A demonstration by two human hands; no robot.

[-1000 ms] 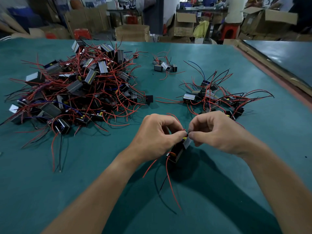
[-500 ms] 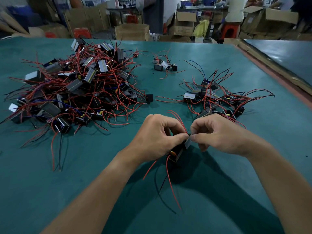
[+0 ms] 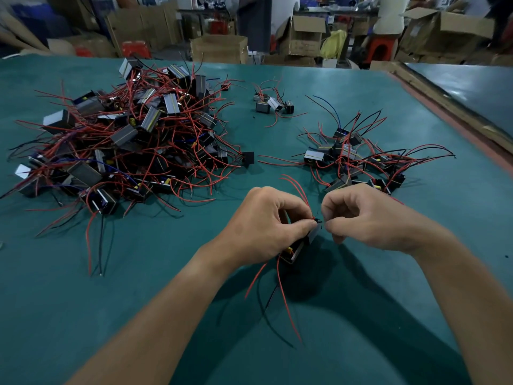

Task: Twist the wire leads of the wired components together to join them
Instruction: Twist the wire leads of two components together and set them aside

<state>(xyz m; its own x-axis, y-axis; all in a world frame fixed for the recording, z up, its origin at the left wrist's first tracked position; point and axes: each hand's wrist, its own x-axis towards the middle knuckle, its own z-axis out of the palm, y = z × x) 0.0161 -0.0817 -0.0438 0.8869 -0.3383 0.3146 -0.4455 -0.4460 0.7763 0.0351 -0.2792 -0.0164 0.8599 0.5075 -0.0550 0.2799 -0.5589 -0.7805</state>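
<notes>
Green table (image 3: pixel 83 315), piles (image 3: pixel 130 145) beyond, left hand (image 3: pixel 263 226) gripping component (image 3: pixel 295 251), right hand (image 3: pixel 366 218) pinching its leads (image 3: pixel 302 191)

matt teal table (image 3: pixel 138 301), glossy red-sheathed wire leads (image 3: pixel 286 298), cardboard boxes (image 3: pixel 219 48)

Probably a factory workshop: cartons (image 3: pixel 219 48), component heaps (image 3: pixel 125 145).

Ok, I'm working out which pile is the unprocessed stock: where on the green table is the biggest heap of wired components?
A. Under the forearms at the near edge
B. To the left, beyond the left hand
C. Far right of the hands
B: the big tangled heap lies left of and beyond the left hand, while the cluster beyond the right hand is much smaller.
</notes>
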